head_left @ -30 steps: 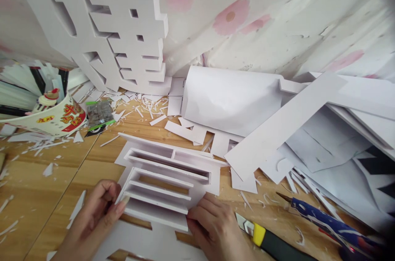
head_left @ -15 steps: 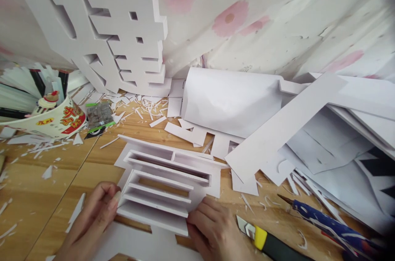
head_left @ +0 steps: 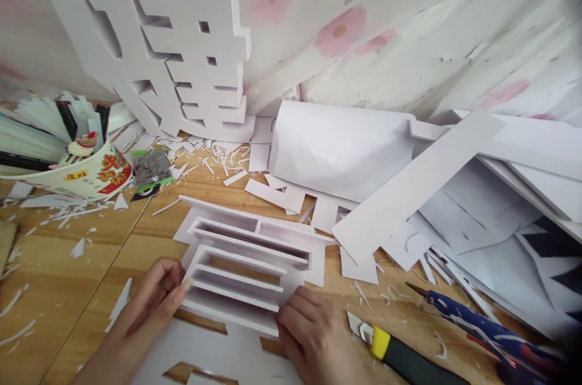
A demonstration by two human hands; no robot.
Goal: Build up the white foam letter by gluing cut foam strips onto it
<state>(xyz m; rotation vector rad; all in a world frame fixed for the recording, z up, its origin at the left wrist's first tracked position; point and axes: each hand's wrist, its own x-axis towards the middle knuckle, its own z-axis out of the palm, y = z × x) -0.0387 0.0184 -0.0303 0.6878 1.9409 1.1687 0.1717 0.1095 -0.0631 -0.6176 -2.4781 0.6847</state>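
A white foam board cutout (head_left: 248, 345) lies flat in front of me, with thin upright strips (head_left: 234, 310) standing along its edges and slots. My left hand (head_left: 157, 297) is closed at the left end of these strips, thumb and fingers pinching the short upright edge. At the right end of the nearest strip, my right hand (head_left: 313, 327) is closed with its fingers curled against it; the fingertips are partly hidden. Right of that hand lies a utility knife (head_left: 404, 354) with a yellow-and-black handle and its blade out. A blue glue gun (head_left: 477, 321) lies farther right, its nozzle pointing left.
A paper tub (head_left: 86, 176) holding white sticks and markers stands at the left, beside a small clear packet (head_left: 152, 168). A large raised white character (head_left: 182, 39) leans on the flowered curtain (head_left: 341, 30). Foam board offcuts (head_left: 409, 182) pile up at right; scraps litter the wooden table (head_left: 104, 251).
The view has shifted slightly, showing more of the cutout's near part. Both hands keep their hold at the two ends of the strips.
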